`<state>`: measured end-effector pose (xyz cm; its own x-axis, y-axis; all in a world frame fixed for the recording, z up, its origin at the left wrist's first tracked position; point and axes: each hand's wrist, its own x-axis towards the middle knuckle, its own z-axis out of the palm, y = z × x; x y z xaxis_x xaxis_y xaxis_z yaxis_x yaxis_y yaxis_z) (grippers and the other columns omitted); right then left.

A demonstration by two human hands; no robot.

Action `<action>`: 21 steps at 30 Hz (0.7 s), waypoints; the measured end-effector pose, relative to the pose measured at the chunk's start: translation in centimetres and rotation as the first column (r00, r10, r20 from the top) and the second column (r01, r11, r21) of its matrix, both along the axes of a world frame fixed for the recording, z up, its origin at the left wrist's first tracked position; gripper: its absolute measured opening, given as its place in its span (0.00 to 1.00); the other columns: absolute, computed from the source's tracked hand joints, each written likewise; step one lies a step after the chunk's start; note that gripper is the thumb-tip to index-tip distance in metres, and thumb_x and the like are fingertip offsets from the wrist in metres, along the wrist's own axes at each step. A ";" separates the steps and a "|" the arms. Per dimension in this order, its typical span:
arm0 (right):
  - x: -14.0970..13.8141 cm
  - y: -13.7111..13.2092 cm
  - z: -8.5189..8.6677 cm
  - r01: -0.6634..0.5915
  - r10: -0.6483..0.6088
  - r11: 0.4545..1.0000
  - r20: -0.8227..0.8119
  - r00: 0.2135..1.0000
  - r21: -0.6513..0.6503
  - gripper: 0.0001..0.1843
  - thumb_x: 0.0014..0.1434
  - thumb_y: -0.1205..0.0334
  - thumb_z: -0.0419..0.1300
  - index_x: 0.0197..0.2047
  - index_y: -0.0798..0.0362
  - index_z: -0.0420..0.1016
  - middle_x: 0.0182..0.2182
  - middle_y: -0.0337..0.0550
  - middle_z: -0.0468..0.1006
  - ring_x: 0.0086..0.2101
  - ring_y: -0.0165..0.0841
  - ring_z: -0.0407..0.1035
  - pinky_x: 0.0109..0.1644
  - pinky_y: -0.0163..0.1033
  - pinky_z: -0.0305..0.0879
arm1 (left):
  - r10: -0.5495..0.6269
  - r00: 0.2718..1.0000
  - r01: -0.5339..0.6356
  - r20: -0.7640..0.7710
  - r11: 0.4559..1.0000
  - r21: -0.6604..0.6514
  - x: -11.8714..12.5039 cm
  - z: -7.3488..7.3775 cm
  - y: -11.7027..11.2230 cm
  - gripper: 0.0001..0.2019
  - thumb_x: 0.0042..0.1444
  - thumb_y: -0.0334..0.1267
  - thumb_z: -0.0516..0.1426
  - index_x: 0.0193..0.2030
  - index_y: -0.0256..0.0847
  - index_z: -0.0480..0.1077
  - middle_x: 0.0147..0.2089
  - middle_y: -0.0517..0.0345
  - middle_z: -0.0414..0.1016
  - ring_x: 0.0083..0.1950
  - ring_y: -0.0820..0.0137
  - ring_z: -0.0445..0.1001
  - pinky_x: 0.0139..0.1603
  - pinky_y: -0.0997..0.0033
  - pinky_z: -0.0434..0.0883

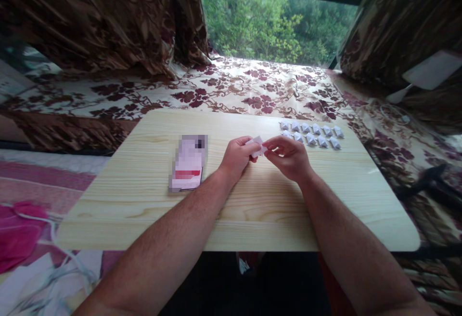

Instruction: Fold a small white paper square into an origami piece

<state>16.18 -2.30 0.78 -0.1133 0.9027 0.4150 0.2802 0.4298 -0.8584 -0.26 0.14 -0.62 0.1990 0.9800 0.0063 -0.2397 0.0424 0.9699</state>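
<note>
A small piece of folded white paper (256,145) is held above the middle of the table. My left hand (236,156) is closed around its left side, the thumb lying over it. At its right edge, my right hand (288,157) pinches the paper between thumb and index finger. Just beyond my right hand, two rows of small folded white paper pieces (316,129) with raised points lie on the table; my hand partly hides the nearer row.
The light wood-grain table (260,210) has a blurred-out stack or pad with a red band (187,174) at left. Behind it is a ledge with floral cloth (252,87). A white lamp (431,71) stands at right; a pink cloth (21,234) and cables lie at lower left.
</note>
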 end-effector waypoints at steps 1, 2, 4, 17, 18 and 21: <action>0.0 0.0 0.0 0.000 0.000 1.000 0.001 1.000 -0.006 0.06 0.55 0.62 0.65 0.38 0.51 0.80 0.32 0.41 0.80 0.32 0.32 0.73 0.33 0.36 0.70 | 0.000 1.000 0.000 -0.008 1.000 0.000 0.0 0.1 0.0 0.05 0.45 0.36 0.61 0.23 0.38 0.72 0.22 0.60 0.69 0.23 0.75 0.65 0.25 0.73 0.60; 0.0 0.0 0.0 -0.003 0.003 1.000 0.002 1.000 -0.012 0.06 0.55 0.62 0.65 0.37 0.51 0.80 0.33 0.41 0.80 0.33 0.32 0.73 0.34 0.36 0.70 | 0.000 1.000 0.000 -0.016 1.000 0.001 0.0 0.1 0.0 0.05 0.45 0.36 0.61 0.23 0.38 0.72 0.21 0.60 0.69 0.23 0.75 0.65 0.25 0.73 0.60; 0.0 0.0 0.1 -0.010 0.010 1.000 0.003 1.000 -0.020 0.06 0.55 0.61 0.65 0.37 0.51 0.80 0.34 0.42 0.80 0.34 0.33 0.74 0.34 0.37 0.71 | -0.003 1.000 0.003 -0.031 1.000 0.006 0.0 0.2 -0.1 0.05 0.45 0.36 0.61 0.23 0.38 0.72 0.22 0.60 0.70 0.23 0.75 0.65 0.25 0.73 0.61; 0.5 0.4 -0.2 -0.078 0.074 0.991 -0.044 0.996 -0.109 0.07 0.58 0.57 0.65 0.35 0.51 0.78 0.32 0.41 0.79 0.30 0.32 0.72 0.33 0.38 0.72 | 0.011 0.987 0.001 -0.161 0.997 0.074 0.0 0.4 -0.3 0.06 0.46 0.36 0.62 0.23 0.38 0.73 0.20 0.60 0.70 0.23 0.74 0.65 0.25 0.73 0.59; 0.4 0.5 -0.3 -0.077 0.072 0.991 -0.049 0.996 -0.113 0.07 0.57 0.57 0.65 0.34 0.51 0.77 0.32 0.41 0.79 0.30 0.32 0.72 0.33 0.38 0.73 | 0.020 0.984 -0.006 -0.177 0.997 0.079 0.0 0.4 -0.3 0.06 0.46 0.37 0.62 0.23 0.37 0.73 0.20 0.60 0.70 0.23 0.74 0.65 0.25 0.73 0.59; 0.3 0.5 -0.4 -0.066 0.060 0.992 -0.057 0.997 -0.111 0.07 0.57 0.57 0.65 0.34 0.51 0.76 0.31 0.41 0.79 0.29 0.32 0.72 0.33 0.39 0.73 | 0.033 0.978 -0.017 -0.206 0.997 0.079 0.1 0.5 -0.3 0.07 0.47 0.37 0.61 0.22 0.37 0.73 0.20 0.59 0.70 0.23 0.74 0.65 0.24 0.73 0.60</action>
